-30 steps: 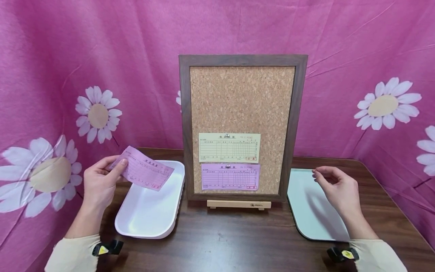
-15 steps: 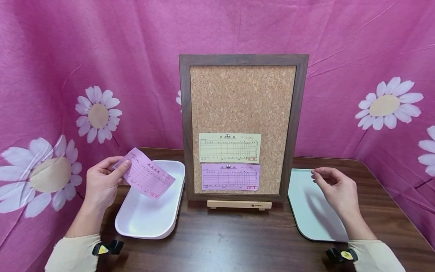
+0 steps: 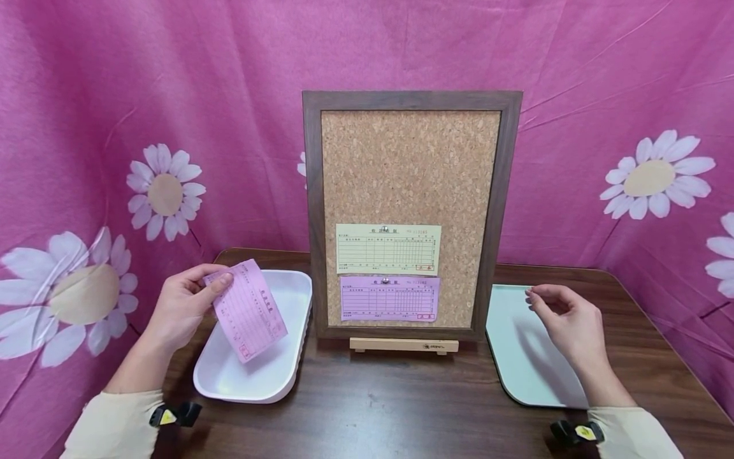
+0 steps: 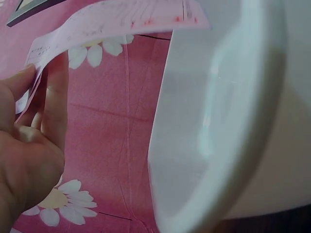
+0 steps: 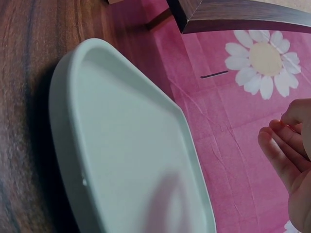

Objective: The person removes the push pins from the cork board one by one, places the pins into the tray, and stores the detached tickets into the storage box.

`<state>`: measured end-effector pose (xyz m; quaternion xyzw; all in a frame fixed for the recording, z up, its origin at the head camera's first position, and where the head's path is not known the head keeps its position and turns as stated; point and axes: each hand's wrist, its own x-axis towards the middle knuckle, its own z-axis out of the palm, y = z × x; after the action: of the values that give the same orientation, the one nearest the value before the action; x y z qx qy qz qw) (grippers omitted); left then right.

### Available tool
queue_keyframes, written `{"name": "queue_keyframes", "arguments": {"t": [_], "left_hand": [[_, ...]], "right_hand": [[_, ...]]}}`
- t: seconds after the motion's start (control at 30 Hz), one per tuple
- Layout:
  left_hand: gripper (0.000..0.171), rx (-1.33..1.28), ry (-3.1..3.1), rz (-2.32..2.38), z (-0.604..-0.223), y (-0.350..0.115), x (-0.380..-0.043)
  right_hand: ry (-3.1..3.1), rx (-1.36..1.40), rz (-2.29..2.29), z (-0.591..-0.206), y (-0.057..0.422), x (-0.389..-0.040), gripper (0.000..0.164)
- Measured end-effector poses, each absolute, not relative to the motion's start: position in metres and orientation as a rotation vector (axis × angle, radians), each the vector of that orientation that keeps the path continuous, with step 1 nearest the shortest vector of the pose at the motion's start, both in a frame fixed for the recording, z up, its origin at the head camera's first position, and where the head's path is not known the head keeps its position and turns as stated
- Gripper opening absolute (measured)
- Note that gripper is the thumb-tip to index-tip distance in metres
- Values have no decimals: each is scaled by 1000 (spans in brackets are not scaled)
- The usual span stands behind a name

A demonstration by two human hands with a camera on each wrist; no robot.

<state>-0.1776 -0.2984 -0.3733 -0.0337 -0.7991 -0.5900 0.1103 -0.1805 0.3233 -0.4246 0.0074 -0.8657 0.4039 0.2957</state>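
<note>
Head view: pink slip now steeper

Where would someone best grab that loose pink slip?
Probably the lower end of the pink slip, pinched from the right: the left hand grips its upper-left corner, while the lower end hangs free above the white tray. So thin a sheet suits pinching.
</note>
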Motion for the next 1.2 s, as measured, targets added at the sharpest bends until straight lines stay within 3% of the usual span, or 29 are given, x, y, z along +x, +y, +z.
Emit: {"name": "queue_keyframes", "arguments": {"t": [0.1, 0.3, 0.53, 1.2], "left_hand": [[13, -114, -2465, -1660, -372, -301, -179], [37, -129, -2626, -1652, -373, -306, -182], [42, -191, -2738, -1775, -375, -307, -189], [24, -325, -2926, -1384, -379, -294, -203]], "right_hand": [[-2305, 32, 1084, -426, 325, -181, 11], [-2342, 65, 1076, -430, 328, -182, 11], [-2405, 95, 984, -435, 333, -182, 14], [-2524, 148, 827, -449, 338, -183, 14]]}}
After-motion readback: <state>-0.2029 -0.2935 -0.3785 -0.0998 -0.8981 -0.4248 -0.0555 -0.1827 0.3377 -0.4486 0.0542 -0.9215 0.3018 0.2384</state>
